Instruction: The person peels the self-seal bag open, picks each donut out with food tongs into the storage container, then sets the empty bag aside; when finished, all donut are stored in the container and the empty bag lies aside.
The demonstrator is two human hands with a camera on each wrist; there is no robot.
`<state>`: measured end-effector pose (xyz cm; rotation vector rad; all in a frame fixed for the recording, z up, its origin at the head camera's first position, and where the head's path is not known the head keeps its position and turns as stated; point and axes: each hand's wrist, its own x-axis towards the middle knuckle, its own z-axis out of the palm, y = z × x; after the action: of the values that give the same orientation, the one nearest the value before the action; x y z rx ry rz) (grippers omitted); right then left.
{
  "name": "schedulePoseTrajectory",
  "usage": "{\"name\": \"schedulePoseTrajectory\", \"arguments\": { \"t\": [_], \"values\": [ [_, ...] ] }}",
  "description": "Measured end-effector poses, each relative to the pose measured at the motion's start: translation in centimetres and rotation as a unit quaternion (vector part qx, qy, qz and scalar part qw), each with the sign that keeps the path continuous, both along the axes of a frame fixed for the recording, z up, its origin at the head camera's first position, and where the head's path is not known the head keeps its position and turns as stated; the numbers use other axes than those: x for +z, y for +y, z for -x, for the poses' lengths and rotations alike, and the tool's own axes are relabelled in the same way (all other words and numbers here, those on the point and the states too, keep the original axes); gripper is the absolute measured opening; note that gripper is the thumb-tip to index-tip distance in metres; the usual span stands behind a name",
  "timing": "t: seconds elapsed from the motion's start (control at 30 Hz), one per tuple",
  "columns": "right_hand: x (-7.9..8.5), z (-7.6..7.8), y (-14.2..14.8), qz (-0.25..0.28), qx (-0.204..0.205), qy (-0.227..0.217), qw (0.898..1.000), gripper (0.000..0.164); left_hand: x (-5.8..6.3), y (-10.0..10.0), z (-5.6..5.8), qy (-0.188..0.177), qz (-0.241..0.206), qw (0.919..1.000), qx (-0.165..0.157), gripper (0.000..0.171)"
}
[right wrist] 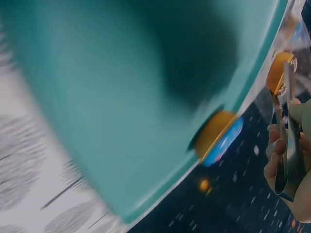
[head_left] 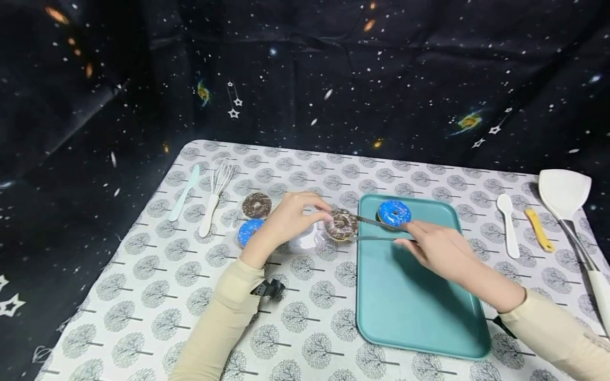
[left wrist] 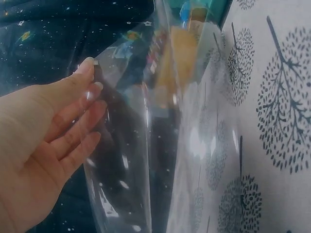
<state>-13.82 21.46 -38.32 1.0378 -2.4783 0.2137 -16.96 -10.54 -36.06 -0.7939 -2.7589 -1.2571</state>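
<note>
My left hand (head_left: 292, 216) pinches the edge of a clear plastic bag (left wrist: 150, 131), its thumb and index finger at the rim and the other fingers extended against the film. My right hand (head_left: 438, 250) grips metal tongs (head_left: 381, 238) over the teal tray (head_left: 424, 317). Between the tongs' tips is a brown-iced doughnut (head_left: 340, 224), just left of the tray and close to my left fingertips. In the left wrist view the doughnut shows blurred through the bag near its mouth. A blue-iced doughnut (head_left: 394, 212) lies at the tray's far end.
Left of the bag, another brown doughnut (head_left: 257, 205) and a blue doughnut (head_left: 249, 231) lie on the tree-print cloth. Farther left are a whisk (head_left: 216, 193) and a pale-blue knife (head_left: 185, 193). Right of the tray lie a white spoon (head_left: 508, 225), a yellow-handled tool (head_left: 539, 230) and a spatula (head_left: 565, 193).
</note>
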Motion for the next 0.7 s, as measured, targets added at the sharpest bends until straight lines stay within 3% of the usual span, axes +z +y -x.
{"name": "schedulePoseTrajectory", "arguments": {
  "t": [0.17,0.3,0.53,0.7],
  "values": [
    [0.2,-0.5,3.6,0.018,-0.025,0.001,1.000,0.043,-0.1,-0.1,0.1,0.014,0.002,0.9999,0.003,0.018],
    [0.5,-1.4,6.5,0.014,-0.082,-0.026,0.996,0.037,-0.1,0.0,0.1,0.021,-0.001,0.9998,0.003,0.016],
    [0.5,-2.2,10.8,-0.002,-0.166,-0.092,0.982,0.036,0.0,0.0,0.0,0.018,-0.004,0.9998,0.006,0.015],
    [0.2,-2.6,13.0,-0.013,-0.210,-0.129,0.969,0.047,0.0,0.1,0.1,0.020,-0.004,0.9998,0.005,0.015]
  ]
}}
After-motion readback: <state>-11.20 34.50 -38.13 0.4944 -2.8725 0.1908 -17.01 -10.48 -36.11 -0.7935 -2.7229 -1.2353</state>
